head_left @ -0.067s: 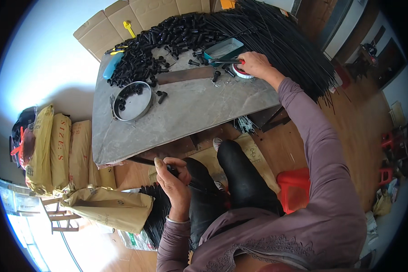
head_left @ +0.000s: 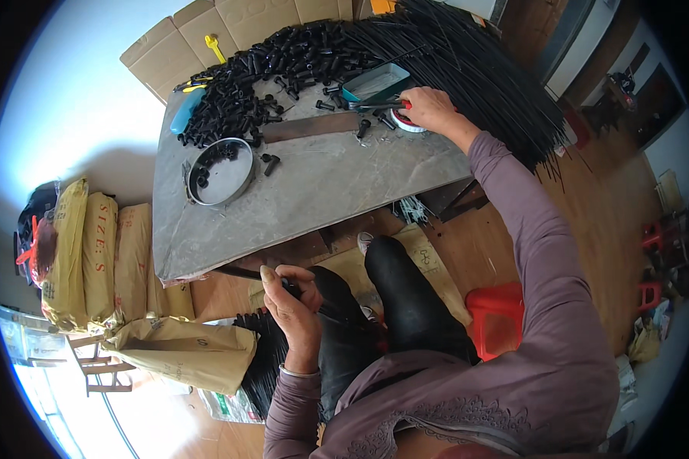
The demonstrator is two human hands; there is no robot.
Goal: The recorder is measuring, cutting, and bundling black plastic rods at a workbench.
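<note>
My left hand (head_left: 293,301) is closed round a black tubular piece (head_left: 290,288), held low in front of the table edge. A dark rod reaches leftward from that hand, and most of the piece is hidden by the fingers. Over the table's right part, my right hand (head_left: 430,109) grips a slim metal tool with red handles (head_left: 386,104), which looks like pliers. The tool's tip points left, over the near edge of a teal tray (head_left: 377,83). Just below this hand sits a round red-and-white tin (head_left: 407,122). Black fittings (head_left: 363,128) lie near the tool.
A grey table (head_left: 283,203) carries a heap of black fittings (head_left: 298,50), a bundle of long black rods (head_left: 482,73), a round metal pan (head_left: 220,189) and a flat brown bar (head_left: 306,127). Tan sacks (head_left: 99,252) stand left; a red stool (head_left: 496,321) is at the right.
</note>
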